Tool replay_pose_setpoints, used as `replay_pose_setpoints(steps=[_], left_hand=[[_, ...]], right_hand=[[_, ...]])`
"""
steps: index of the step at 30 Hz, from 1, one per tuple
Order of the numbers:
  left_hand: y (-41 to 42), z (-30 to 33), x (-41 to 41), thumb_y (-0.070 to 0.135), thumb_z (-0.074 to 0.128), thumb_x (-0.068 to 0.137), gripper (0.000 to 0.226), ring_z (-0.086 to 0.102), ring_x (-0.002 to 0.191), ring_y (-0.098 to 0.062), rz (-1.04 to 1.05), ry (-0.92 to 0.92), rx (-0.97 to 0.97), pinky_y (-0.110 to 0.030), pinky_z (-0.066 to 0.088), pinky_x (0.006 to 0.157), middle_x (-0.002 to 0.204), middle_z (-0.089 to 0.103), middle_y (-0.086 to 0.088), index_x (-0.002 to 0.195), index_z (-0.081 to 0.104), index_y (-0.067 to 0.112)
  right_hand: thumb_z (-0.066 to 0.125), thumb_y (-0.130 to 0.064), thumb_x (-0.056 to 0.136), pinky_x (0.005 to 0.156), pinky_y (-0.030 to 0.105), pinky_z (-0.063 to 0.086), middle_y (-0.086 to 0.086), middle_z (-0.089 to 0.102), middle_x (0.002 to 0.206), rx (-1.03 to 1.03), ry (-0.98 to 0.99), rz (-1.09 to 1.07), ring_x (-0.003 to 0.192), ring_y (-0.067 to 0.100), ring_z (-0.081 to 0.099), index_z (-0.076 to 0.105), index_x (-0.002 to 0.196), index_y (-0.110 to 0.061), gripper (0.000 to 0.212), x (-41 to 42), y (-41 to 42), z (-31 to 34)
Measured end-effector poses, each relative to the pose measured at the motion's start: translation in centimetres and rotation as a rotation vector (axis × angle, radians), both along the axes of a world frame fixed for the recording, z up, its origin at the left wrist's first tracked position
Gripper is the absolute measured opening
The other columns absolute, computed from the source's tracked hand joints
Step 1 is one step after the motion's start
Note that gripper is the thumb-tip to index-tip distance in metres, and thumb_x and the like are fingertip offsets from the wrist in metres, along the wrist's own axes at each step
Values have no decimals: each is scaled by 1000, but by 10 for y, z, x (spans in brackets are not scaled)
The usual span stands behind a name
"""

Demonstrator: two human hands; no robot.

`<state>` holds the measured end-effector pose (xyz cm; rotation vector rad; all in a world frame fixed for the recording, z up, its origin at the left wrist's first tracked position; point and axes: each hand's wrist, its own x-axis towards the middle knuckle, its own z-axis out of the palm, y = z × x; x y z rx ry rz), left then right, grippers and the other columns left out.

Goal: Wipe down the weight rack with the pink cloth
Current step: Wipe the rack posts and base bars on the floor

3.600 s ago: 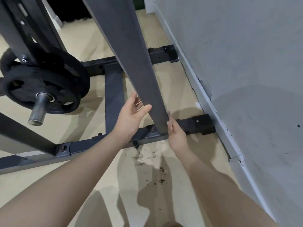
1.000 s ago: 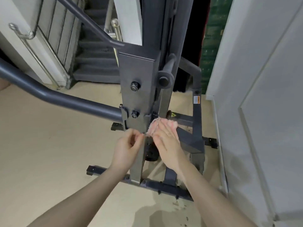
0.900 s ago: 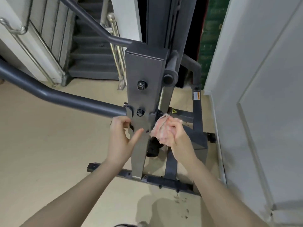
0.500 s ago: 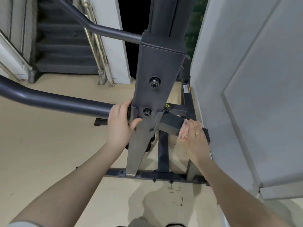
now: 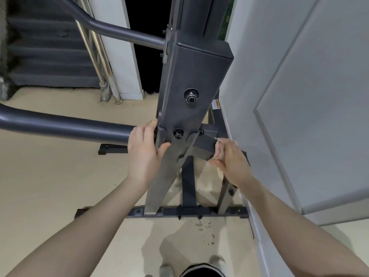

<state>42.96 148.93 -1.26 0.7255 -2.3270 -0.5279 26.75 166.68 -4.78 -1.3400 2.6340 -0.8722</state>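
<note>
The dark grey weight rack (image 5: 191, 76) rises in front of me, its upright post bolted to a wide sleeve with two bolts. My left hand (image 5: 142, 154) grips the left edge of the upright just below the sleeve, thumb across its front. My right hand (image 5: 231, 160) holds the bunched pink cloth (image 5: 218, 149) against a slanted brace on the rack's right side. Most of the cloth is hidden under the fingers.
A thick grey bar (image 5: 65, 124) runs left from the post, another bar (image 5: 119, 31) higher up. A grey wall and door panel (image 5: 309, 116) stand close on the right. Stairs (image 5: 46, 54) rise at the back left. The base crossbar (image 5: 179, 212) lies on beige floor with dark crumbs.
Over the last second my right hand carried the cloth from beside the upright out to the right-hand brace. My left hand took hold of the upright's left edge. The view rose and shifted.
</note>
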Motion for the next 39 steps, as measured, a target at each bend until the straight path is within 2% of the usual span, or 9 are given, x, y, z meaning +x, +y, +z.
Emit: replay_pose_setpoints(steps=[8, 12, 17, 21, 24, 27, 32, 35, 39], left_hand=[[34, -8, -5, 13, 75, 76, 89, 16, 140, -39, 140, 5, 100, -49, 14, 116, 149, 20, -25, 144, 20, -2], [72, -26, -1, 0, 77, 66, 80, 31, 127, -51, 80, 49, -188, -63, 33, 100, 136, 31, -30, 132, 32, 6], [81, -41, -25, -9, 73, 63, 66, 37, 119, -34, -23, -110, -475, -48, 42, 93, 128, 42, -14, 121, 48, 8], [78, -51, -32, 0, 62, 70, 54, 38, 120, -30, 105, -242, -710, -43, 33, 96, 134, 49, -7, 123, 57, 12], [83, -62, -30, 3, 49, 80, 57, 32, 129, -30, 197, -369, -798, -46, 29, 102, 142, 47, -1, 135, 46, 15], [87, -66, -32, 4, 60, 71, 74, 28, 133, -31, 245, -444, -800, -47, 26, 106, 149, 34, 2, 140, 37, 15], [91, -73, -33, 12, 60, 73, 76, 18, 140, -32, 270, -437, -780, -47, 18, 111, 152, 25, 1, 144, 33, 15], [92, -74, -36, 14, 61, 72, 78, 14, 141, -33, 272, -440, -757, -48, 15, 112, 153, 24, 0, 144, 30, 14], [96, -75, -38, 13, 63, 71, 79, 16, 139, -36, 266, -419, -716, -49, 16, 111, 152, 26, -2, 143, 31, 12]], right_hand=[[75, -29, 79, 96, 31, 38, 7, 54, 115, 12, -71, 217, 112, 25, 51, 47, 124, -4, 59, -1, -42, 10], [67, -31, 86, 110, 37, 33, 14, 48, 135, 192, -91, 231, 127, 27, 44, 37, 140, -2, 69, -37, 4, -9], [63, -52, 83, 97, 34, 40, 2, 57, 115, 159, 113, 230, 109, 19, 51, 48, 123, -13, 58, -40, -9, -10], [73, -37, 79, 101, 36, 39, 3, 51, 131, 20, 22, 408, 120, 23, 48, 44, 133, -13, 66, -35, -33, 0], [70, -49, 78, 105, 37, 38, 5, 37, 141, 89, 121, 377, 124, 21, 42, 39, 141, -16, 78, -52, -8, -10], [65, -64, 72, 102, 37, 37, 8, 41, 132, 128, 248, 284, 119, 22, 43, 50, 134, -15, 80, -68, 8, -12], [71, -46, 78, 104, 37, 35, 8, 52, 131, 112, 170, 336, 122, 23, 47, 19, 149, -6, 96, -34, -24, -6], [80, -35, 73, 105, 45, 39, 12, 56, 131, 8, 22, 367, 124, 25, 51, 37, 139, 0, 86, -38, -18, -2], [71, -38, 78, 104, 44, 40, 15, 45, 142, 20, 331, 379, 129, 31, 46, 47, 137, -8, 71, -43, 19, -13]])
